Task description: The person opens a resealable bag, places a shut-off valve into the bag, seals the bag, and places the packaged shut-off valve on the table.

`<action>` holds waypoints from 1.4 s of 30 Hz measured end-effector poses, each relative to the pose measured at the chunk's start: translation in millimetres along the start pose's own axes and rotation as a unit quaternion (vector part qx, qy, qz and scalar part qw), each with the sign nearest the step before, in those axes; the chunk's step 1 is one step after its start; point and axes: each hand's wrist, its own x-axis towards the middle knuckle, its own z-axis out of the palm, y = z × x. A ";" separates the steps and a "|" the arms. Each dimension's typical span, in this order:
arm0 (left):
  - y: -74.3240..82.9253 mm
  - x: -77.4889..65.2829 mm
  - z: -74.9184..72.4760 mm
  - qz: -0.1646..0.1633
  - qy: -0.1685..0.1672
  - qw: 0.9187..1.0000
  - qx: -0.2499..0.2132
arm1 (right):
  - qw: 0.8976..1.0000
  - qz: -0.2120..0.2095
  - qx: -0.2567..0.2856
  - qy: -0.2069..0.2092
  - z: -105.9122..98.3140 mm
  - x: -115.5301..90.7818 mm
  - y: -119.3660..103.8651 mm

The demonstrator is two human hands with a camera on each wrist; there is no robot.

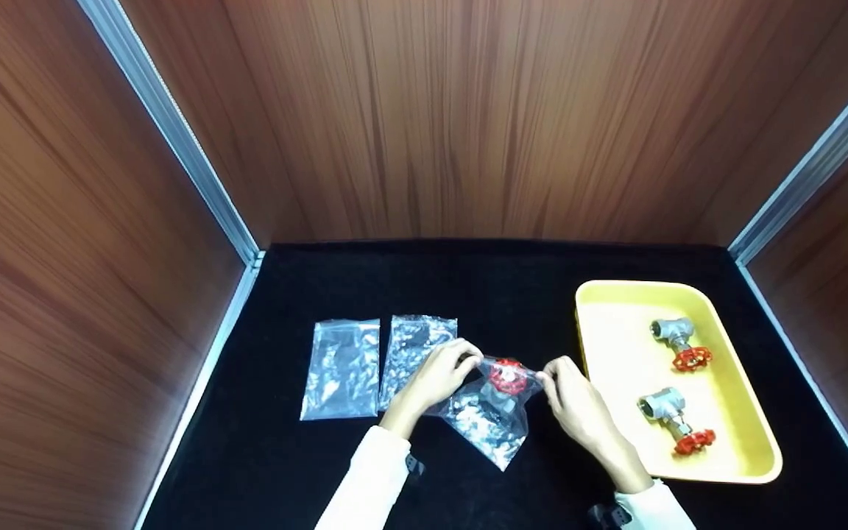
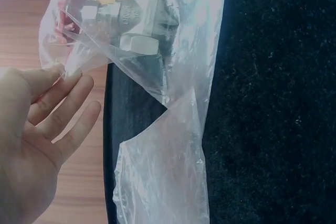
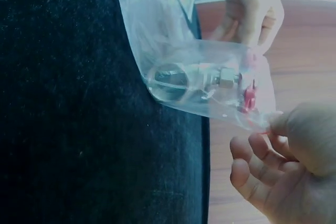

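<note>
A clear plastic bag (image 1: pixel 484 425) hangs between the two hands with a red-handled metal valve (image 1: pixel 506 377) inside it. My left hand (image 1: pixel 439 374) pinches one upper corner of the bag between thumb and forefinger. On the other side, my right hand (image 1: pixel 575 401) pinches the opposite corner. In the left wrist view the valve's metal body (image 2: pixel 142 19) shows through the film, near the left hand (image 2: pixel 47 114). From the right wrist, the red handwheel (image 3: pixel 250 98) sits near the bag's mouth, beside the right hand (image 3: pixel 283 161).
Two flat clear bags lie on the black cloth at left, an outer bag (image 1: pixel 341 369) and an inner bag (image 1: pixel 413 353) partly behind the left hand. A yellow tray (image 1: pixel 755 434) at right holds an upper valve (image 1: pixel 678 338) and a lower valve (image 1: pixel 670 412). Wood-grain walls (image 1: pixel 468 125) enclose the table.
</note>
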 end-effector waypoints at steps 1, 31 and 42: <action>0.3 -0.4 -0.8 -0.001 0.001 1.000 -0.002 | 1.000 0.009 0.004 0.000 0.4 1.3 -0.2; 5.0 -8.8 -26.4 -0.008 0.055 0.997 -0.049 | 0.984 0.042 0.172 0.006 -3.4 40.8 -9.6; 12.4 -10.0 -35.5 0.015 0.096 0.993 -0.060 | 0.983 0.004 0.183 0.018 -14.7 49.8 -15.7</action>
